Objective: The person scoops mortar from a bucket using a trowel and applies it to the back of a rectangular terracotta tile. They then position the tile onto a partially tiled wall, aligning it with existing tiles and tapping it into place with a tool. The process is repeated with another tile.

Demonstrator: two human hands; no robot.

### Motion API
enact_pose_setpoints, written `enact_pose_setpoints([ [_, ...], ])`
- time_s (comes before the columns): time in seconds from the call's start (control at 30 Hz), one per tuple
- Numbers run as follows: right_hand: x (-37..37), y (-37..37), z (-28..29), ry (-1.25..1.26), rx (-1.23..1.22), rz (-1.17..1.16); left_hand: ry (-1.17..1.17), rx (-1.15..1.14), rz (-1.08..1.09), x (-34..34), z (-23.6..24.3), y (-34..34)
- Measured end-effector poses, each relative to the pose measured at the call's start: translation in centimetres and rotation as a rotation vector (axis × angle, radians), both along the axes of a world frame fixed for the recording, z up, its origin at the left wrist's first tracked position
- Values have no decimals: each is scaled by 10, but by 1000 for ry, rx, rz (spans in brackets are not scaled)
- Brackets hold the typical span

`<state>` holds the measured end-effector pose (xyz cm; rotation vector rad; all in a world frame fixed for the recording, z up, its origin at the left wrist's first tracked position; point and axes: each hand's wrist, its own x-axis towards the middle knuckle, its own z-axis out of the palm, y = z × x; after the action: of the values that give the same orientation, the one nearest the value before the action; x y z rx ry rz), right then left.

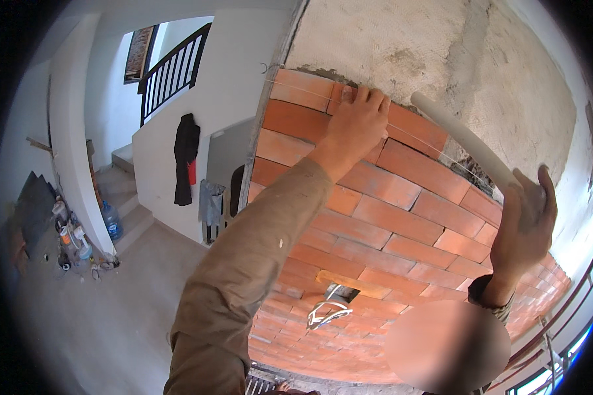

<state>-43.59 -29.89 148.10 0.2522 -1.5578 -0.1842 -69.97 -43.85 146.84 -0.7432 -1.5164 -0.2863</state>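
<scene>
My left hand (359, 122) reaches up to the top course of a wall of red-orange bricks (395, 240). Its fingers curl over the upper edge of a top-row brick (336, 99) and press on its face. A thin white string (418, 137) runs across this course, passing by the hand. At the right, my right hand (527, 220) grips a long grey round bar (464, 136), like a pipe or handle. The bar slants up and left, its far end in front of the plaster. Whatever lies at its lower end is hidden by the hand.
Rough plaster (389, 39) rises above the bricks. A dark gap (469, 168) shows near the string. Looped white wires (329, 313) hang from a wall box. Stairs, a water jug (112, 220) and clutter stand left. Metal rails (560, 316) are at right. A blurred oval hides the lower wall.
</scene>
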Motion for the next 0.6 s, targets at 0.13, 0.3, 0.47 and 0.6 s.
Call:
enact_pose_setpoints([
  [0.13,5,-2,2,-33,21,-18,-11,26,-38,3,5,7],
  [0.3,-6,-4,-6,-109,24,36,-19,-22,2,0,4,-2],
  [0.47,2,-4,-7,-74,13,2,-25,-3,-52,5,9,-1],
  [0.6,1,-6,-16,8,57,-33,-43,19,-73,0,6,0],
])
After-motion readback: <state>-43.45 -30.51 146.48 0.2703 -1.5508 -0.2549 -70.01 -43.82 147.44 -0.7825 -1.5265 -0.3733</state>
